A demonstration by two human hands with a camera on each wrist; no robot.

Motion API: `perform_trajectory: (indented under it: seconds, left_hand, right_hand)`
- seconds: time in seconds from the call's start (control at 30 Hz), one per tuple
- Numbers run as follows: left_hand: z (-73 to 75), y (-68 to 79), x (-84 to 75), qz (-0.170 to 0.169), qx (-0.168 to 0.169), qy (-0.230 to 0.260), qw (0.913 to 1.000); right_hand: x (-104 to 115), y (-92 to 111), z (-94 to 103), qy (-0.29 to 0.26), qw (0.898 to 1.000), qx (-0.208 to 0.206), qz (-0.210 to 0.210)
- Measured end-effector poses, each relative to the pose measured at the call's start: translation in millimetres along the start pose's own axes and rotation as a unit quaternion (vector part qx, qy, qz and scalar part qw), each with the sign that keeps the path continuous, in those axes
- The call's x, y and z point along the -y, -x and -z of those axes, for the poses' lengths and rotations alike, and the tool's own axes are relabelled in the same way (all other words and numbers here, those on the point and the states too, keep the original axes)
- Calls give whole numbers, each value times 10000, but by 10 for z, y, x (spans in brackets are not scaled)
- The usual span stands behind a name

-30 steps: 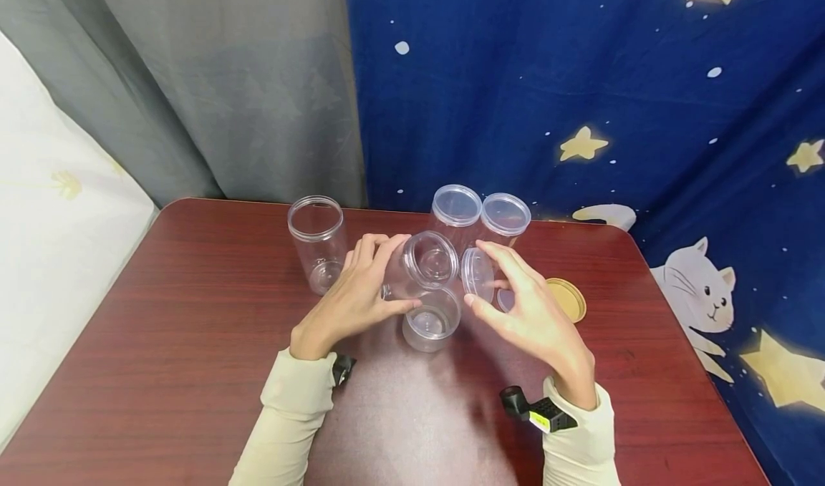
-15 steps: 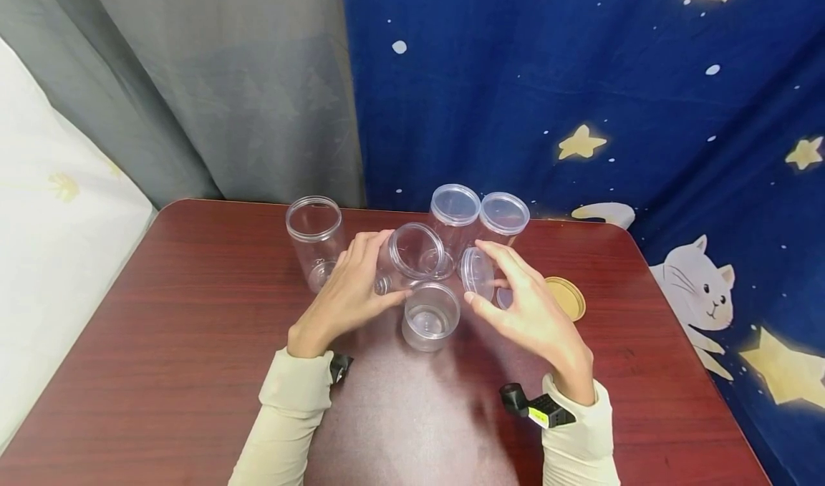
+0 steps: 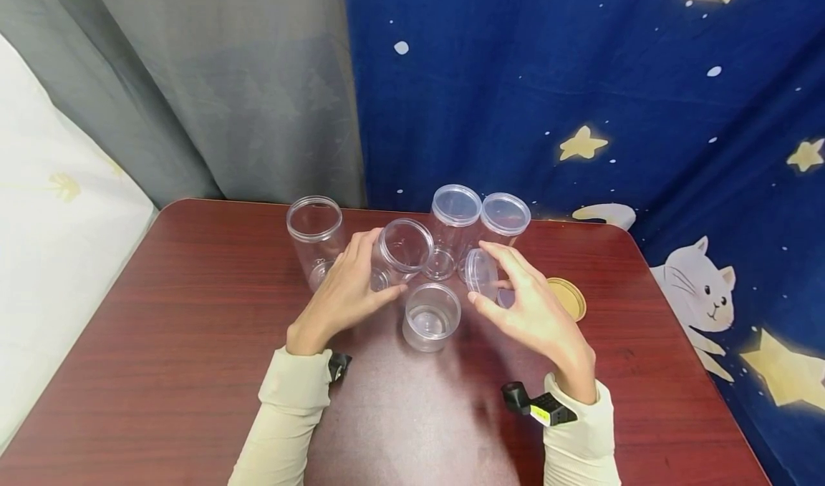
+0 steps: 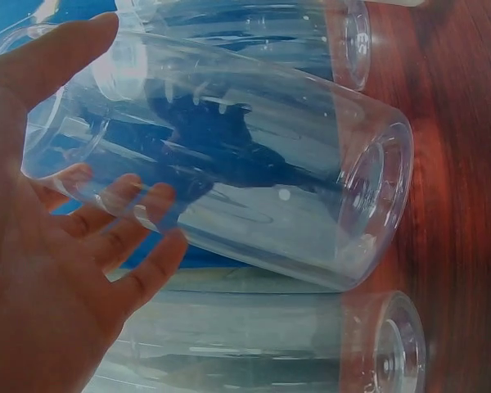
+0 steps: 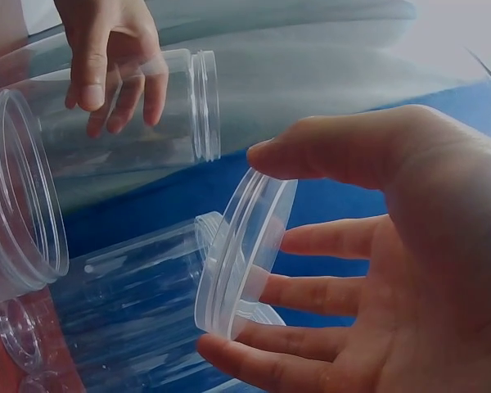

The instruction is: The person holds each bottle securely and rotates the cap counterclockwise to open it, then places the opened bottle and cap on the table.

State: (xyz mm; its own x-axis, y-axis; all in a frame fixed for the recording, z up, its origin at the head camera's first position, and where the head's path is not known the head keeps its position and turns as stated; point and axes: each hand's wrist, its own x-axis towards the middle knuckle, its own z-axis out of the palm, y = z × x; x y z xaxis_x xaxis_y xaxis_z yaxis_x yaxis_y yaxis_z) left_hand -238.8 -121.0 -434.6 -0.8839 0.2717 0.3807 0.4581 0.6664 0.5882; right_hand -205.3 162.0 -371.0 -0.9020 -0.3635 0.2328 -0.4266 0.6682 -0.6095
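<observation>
My left hand (image 3: 344,289) grips a tall clear jar (image 3: 406,250) near its open mouth, thumb on one side and fingers on the other. In the head view the jar leans, mouth toward the camera; in the left wrist view its base (image 4: 380,196) is near the tabletop, but contact is unclear. My right hand (image 3: 535,307) pinches a clear screw lid (image 5: 245,254) by its edge, tipped on its side and apart from the jar. Between the hands a short open clear jar (image 3: 430,325) stands upright on the table.
An open tall jar (image 3: 314,239) stands at the back left. Behind my hands are two tall jars with lids, a left one (image 3: 456,210) and a right one (image 3: 505,217). A gold lid (image 3: 567,300) lies to the right on the red-brown table (image 3: 193,343).
My left hand has drawn the tall jar to the left, away from the short jar and the lid, and the jar stands more upright. The right hand with the lid has hardly moved.
</observation>
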Motion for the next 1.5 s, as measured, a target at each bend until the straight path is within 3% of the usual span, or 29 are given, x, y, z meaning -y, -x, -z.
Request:
perform_trajectory:
  seconds: [0.8, 1.27, 1.5]
  left_hand:
    - [37, -12, 121, 827, -186, 176, 9962]
    - [77, 4, 228, 921, -406, 494, 9937]
    - [95, 15, 284, 983, -493, 491, 9927]
  right_hand:
    - [-112, -13, 24, 181, 9995, 181, -180]
    - [-230, -23, 39, 417, 9985, 335, -101]
    - [-295, -26, 25, 192, 9987, 420, -222]
